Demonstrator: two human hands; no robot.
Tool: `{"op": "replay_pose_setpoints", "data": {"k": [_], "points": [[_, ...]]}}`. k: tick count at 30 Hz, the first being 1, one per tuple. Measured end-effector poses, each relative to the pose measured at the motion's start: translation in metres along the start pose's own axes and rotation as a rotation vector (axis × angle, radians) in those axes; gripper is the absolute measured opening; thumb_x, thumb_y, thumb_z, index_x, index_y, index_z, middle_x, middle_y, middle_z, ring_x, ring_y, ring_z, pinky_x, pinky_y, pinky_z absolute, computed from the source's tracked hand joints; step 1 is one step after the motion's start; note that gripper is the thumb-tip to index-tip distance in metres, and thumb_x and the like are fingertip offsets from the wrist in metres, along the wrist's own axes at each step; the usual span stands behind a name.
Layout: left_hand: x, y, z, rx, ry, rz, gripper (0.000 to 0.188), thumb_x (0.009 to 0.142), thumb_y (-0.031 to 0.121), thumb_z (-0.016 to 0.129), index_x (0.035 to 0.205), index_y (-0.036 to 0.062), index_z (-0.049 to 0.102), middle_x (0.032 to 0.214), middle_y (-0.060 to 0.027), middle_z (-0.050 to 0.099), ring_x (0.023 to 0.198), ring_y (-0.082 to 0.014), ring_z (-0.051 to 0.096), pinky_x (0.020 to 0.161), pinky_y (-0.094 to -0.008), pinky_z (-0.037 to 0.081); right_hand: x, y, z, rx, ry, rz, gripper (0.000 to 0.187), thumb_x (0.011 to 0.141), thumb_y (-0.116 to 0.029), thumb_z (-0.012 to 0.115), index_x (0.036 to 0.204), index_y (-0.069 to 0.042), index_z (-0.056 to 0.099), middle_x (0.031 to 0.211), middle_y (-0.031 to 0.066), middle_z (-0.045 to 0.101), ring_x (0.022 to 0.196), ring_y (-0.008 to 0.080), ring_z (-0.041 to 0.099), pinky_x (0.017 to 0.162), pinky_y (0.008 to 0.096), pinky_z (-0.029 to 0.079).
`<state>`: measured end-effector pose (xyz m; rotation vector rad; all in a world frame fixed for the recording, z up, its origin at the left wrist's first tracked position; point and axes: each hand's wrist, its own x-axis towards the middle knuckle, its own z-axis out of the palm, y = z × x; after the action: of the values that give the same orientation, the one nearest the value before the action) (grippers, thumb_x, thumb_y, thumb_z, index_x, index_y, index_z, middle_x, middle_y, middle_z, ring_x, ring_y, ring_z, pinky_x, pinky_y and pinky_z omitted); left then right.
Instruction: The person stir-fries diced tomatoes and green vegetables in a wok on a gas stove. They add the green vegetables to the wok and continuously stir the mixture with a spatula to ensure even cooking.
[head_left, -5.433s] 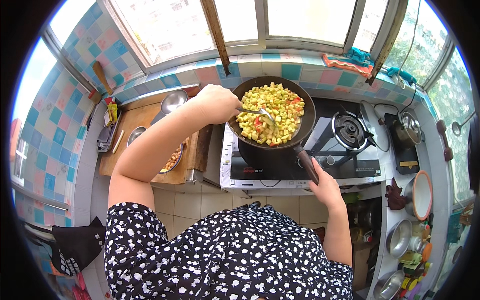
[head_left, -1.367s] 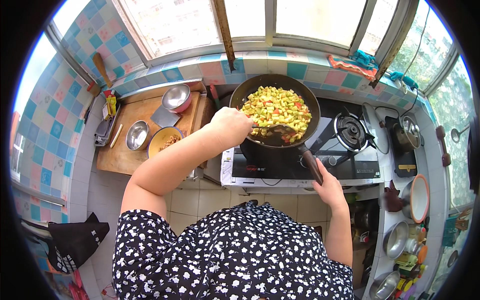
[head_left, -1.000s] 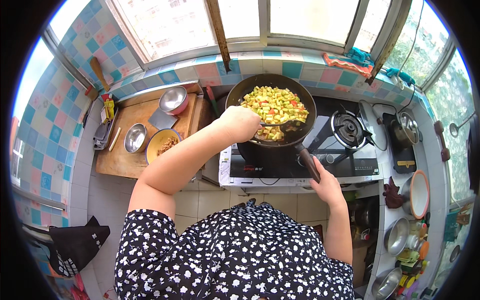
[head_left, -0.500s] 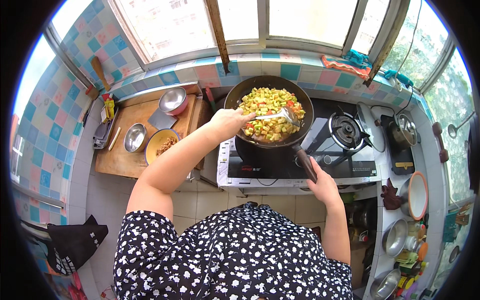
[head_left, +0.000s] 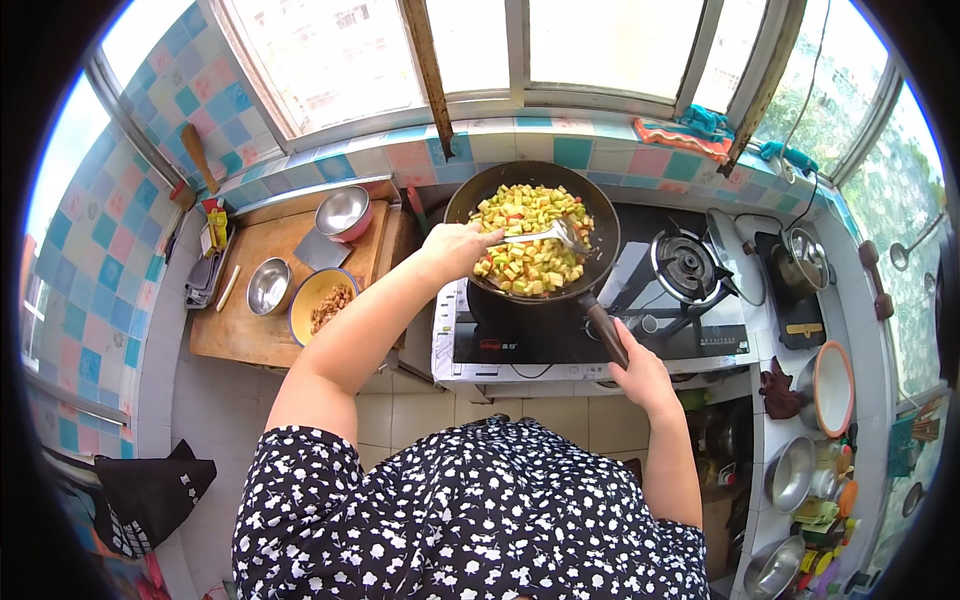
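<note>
A dark frying pan [head_left: 602, 245] is over the left burner of the stove, full of diced green and pale vegetables [head_left: 530, 262] with a few red bits among them. My left hand [head_left: 462, 248] is closed round the handle of a metal spatula [head_left: 540, 238], whose head rests among the pieces at the right side of the heap. My right hand [head_left: 643, 378] grips the pan's brown handle [head_left: 606, 330] near its end. The pan's right inner wall shows dark and mostly bare.
The stove's right burner [head_left: 690, 263] has no pan on it. On the left, a wooden board [head_left: 225, 325] bears metal bowls, a cleaver [head_left: 322, 250] and a yellow bowl [head_left: 302, 320] of brown chopped food. A pot [head_left: 800, 270] and basins line the right counter.
The spatula head has moved slightly left, and the diced pieces have shifted left and bunched together. Both hands keep their grips. The whole view has shifted slightly.
</note>
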<state>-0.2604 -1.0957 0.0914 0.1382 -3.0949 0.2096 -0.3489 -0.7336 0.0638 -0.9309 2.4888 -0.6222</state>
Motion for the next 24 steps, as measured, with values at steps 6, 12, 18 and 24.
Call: {"op": "replay_pose_setpoints", "data": {"k": [6,12,18,24], "points": [[0.003,-0.019,-0.037,-0.011,0.029,-0.027,0.036,0.092,0.031,0.056,0.128,0.0262,0.060,0.083,-0.0062,0.058,0.079,-0.0251,0.064,0.065,-0.0390,0.050,0.000,0.003,0.002,-0.015,0.012,-0.003,0.078,0.081,-0.019,0.066,0.150,-0.025,0.028,0.112,0.0166,0.064,0.101,0.0356,0.063,0.089,0.0442,0.049],[0.022,-0.001,0.015,-0.009,0.115,-0.123,0.040,0.091,0.027,0.057,0.131,0.0240,0.055,0.090,-0.0094,0.061,0.080,-0.0267,0.066,0.065,-0.0384,0.052,-0.001,-0.006,-0.002,0.024,-0.010,0.014,0.079,0.080,-0.017,0.066,0.149,-0.025,0.029,0.115,0.0207,0.063,0.105,0.0386,0.060,0.091,0.0444,0.047],[-0.013,-0.001,-0.019,-0.077,-0.091,-0.092,0.040,0.094,0.031,0.054,0.133,0.0228,0.054,0.093,-0.0105,0.062,0.088,-0.0280,0.065,0.072,-0.0409,0.051,-0.002,-0.001,-0.003,0.012,0.002,0.020,0.078,0.080,-0.017,0.066,0.149,-0.024,0.029,0.116,0.0206,0.063,0.105,0.0386,0.060,0.091,0.0445,0.047],[0.017,0.000,-0.045,0.013,0.081,-0.207,0.039,0.094,0.026,0.052,0.133,0.0218,0.055,0.088,-0.0105,0.062,0.083,-0.0279,0.066,0.070,-0.0397,0.052,0.000,-0.002,-0.001,0.002,-0.006,0.011,0.078,0.081,-0.018,0.065,0.149,-0.024,0.029,0.114,0.0190,0.063,0.104,0.0377,0.061,0.091,0.0443,0.048]]}}
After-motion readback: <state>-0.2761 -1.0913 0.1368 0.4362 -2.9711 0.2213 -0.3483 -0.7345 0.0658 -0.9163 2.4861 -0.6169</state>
